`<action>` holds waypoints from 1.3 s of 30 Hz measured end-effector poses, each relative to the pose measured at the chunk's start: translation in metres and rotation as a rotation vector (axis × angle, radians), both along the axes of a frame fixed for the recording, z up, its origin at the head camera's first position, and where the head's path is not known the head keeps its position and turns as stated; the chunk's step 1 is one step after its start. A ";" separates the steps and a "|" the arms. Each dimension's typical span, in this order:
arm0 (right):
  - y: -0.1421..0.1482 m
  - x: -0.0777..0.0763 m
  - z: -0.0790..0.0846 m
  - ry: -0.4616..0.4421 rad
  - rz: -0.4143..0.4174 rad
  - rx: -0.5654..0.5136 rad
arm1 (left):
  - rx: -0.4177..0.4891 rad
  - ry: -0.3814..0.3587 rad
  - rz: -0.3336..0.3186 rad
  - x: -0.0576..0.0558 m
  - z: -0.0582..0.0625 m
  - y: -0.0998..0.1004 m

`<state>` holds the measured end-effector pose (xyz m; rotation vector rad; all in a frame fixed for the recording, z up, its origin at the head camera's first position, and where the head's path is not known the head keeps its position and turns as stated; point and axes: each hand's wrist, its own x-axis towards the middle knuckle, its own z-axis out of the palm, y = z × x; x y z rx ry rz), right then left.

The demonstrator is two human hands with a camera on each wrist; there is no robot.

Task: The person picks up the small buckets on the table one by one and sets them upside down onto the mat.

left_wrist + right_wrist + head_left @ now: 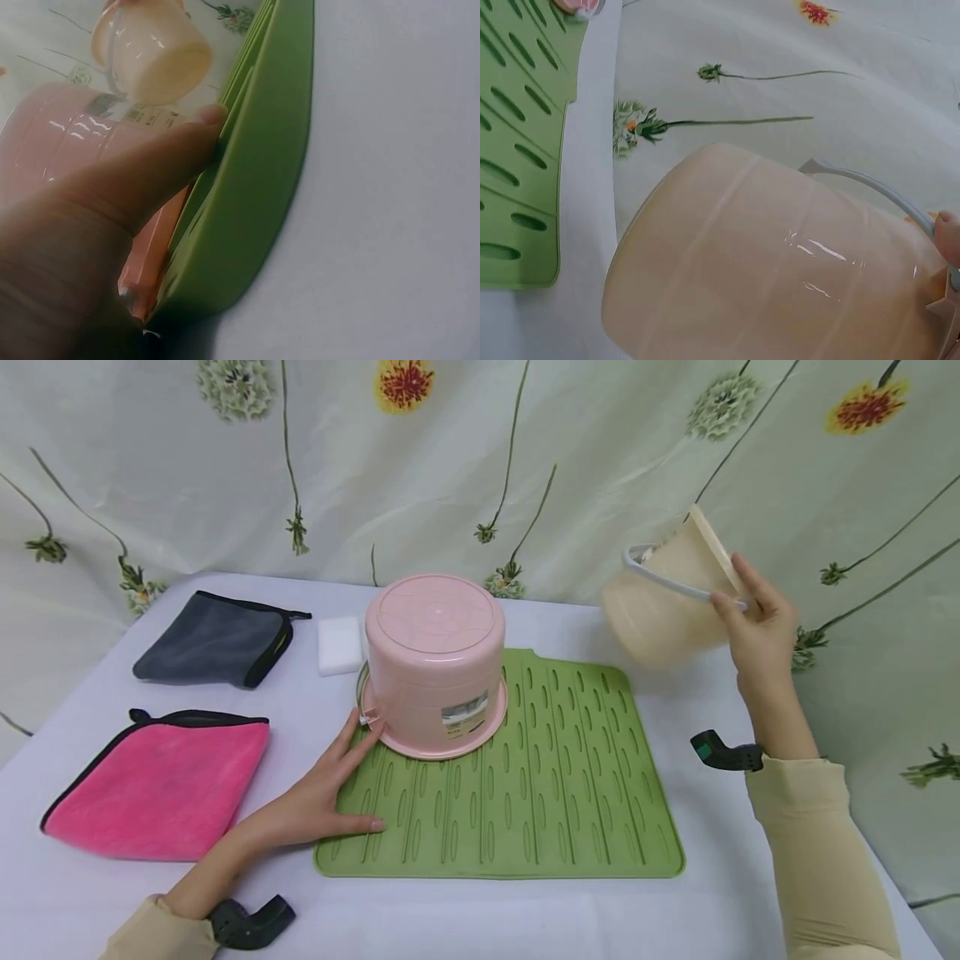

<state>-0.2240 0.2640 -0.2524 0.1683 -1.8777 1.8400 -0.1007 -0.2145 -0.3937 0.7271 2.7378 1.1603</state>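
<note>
A pink bucket (437, 627) stands upside down on the left part of a green drying mat (570, 760), its rim flat on the ribs. My left hand (326, 797) lies at the mat's left edge with fingers extended. Its fingertips touch the bucket's rim, and its thumb (172, 154) rests on the mat. Beyond the mat's far right corner, my right hand (765, 622) pinches a cream bucket (660, 602) at its rim and grey handle (675, 585). This bucket is tilted, its mouth toward the right. Its side fills much of the right wrist view.
A dark grey zip pouch (206, 639) and a bright pink zip pouch (157, 785) lie at the left. A white block (340, 645) sits beside the pink bucket. Behind the white-covered table (525, 918) hangs a flowered curtain (450, 468).
</note>
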 end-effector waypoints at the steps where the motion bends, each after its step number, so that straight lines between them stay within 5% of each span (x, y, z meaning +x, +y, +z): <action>1: -0.001 0.004 0.000 -0.002 0.003 -0.015 | -0.001 0.000 -0.001 0.000 0.000 0.000; 18: -0.012 0.050 -0.004 0.086 0.127 -0.278 | 0.004 -0.001 -0.004 -0.002 0.000 0.000; 30: -0.001 0.057 -0.021 0.133 0.372 -0.566 | 0.005 -0.023 -0.001 -0.002 0.002 0.003; 34: 0.006 0.059 -0.027 0.135 0.480 -0.678 | -0.042 -0.009 0.030 0.004 0.015 0.004; 39: 0.013 0.061 -0.031 0.128 0.590 -0.757 | -0.037 0.165 0.093 0.017 0.052 0.020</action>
